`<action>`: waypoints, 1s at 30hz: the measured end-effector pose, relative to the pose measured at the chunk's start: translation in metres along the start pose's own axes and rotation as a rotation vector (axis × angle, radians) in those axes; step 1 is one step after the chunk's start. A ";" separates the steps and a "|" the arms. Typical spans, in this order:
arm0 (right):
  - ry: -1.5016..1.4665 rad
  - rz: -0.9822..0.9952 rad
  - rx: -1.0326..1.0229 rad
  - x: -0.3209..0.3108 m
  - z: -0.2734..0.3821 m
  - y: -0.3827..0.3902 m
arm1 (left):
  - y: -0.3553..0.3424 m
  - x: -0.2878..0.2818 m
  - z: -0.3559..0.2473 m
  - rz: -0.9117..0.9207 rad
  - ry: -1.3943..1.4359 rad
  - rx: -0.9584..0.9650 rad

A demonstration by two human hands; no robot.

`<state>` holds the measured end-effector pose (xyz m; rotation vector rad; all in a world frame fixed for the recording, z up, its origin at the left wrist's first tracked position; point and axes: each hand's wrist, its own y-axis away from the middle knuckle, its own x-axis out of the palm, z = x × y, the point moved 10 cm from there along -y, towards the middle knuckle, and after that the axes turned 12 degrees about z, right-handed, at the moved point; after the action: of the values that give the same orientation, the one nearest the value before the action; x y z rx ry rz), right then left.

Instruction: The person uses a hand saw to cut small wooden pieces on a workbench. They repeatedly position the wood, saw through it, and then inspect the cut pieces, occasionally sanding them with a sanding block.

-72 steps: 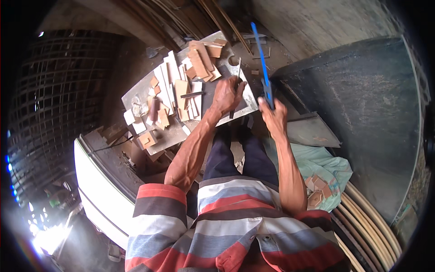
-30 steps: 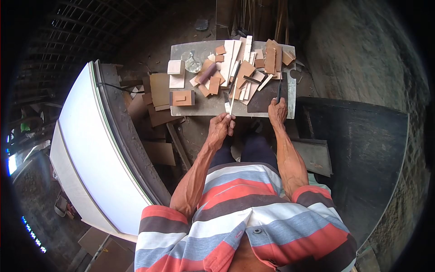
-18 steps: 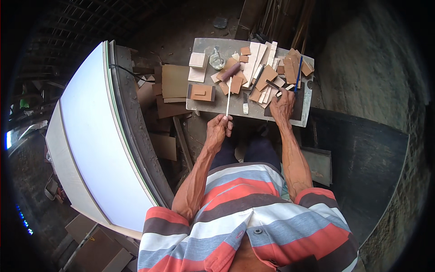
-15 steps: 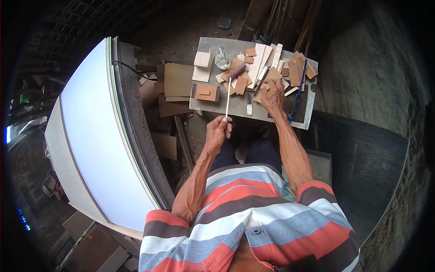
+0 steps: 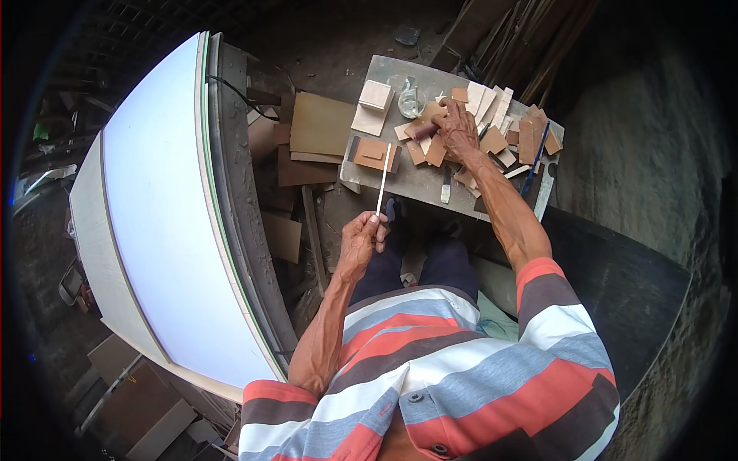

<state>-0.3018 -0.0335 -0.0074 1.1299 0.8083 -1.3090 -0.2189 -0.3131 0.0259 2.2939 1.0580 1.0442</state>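
Note:
My left hand (image 5: 361, 240) is closed on the lower end of a thin pale strip of wood (image 5: 382, 184), which points up toward the table. My right hand (image 5: 460, 137) reaches over a pile of small wood pieces, thumb and fingers apart, beside a dark reddish-brown roll (image 5: 426, 131). Whether its fingertips touch the pieces is hard to tell. Behind the strip's upper end lies a brown wooden block (image 5: 369, 152) with dark ends and a small piece on top. Pale wood blocks (image 5: 373, 107) are stacked farther back.
A low grey table (image 5: 419, 188) carries a clear glass jar (image 5: 411, 100), a small white-ended tool (image 5: 446, 190), pale slats (image 5: 484, 104) and a long blue rod-like thing (image 5: 536, 157). A large bright white panel (image 5: 169, 192) stands at my left, with loose boards (image 5: 317, 127) beside it.
My right hand has moved left and away from me, from the pile's right part to beside the roll. The strip in my left hand now overlaps the brown block; the view has shifted.

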 end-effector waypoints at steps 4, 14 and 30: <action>0.078 0.021 0.022 -0.016 -0.004 0.019 | -0.003 0.011 -0.008 0.046 0.157 0.058; -0.142 -0.110 0.157 -0.093 0.027 0.138 | -0.034 0.130 -0.030 0.403 0.400 0.040; -0.651 -0.186 0.327 -0.020 -0.030 0.300 | -0.071 0.180 0.121 0.178 -0.180 -0.316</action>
<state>-0.0060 -0.0267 0.0543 0.7969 0.2211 -1.8739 -0.0816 -0.1352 -0.0123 2.1991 0.5800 0.9694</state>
